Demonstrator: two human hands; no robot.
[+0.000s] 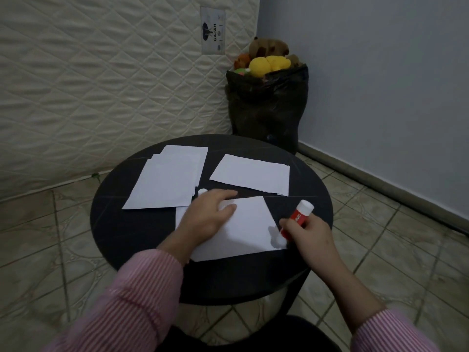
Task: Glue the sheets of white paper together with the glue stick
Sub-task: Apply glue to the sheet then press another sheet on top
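A white sheet [250, 224] lies at the near middle of the round black table [127, 224]. My left hand [208, 217] rests flat on its left part, fingers spread. My right hand [308, 236] grips a red and white glue stick [298, 217], tilted, with its lower tip touching the sheet's near right corner. A stack of white sheets [167, 181] lies at the far left of the table. Another single sheet [252, 174] lies at the far right. A small white cap [202, 192] sits by my left fingers.
A quilted mattress [101, 85] leans against the wall behind the table. A black bag [266, 105] full of soft toys stands in the corner. Tiled floor surrounds the table.
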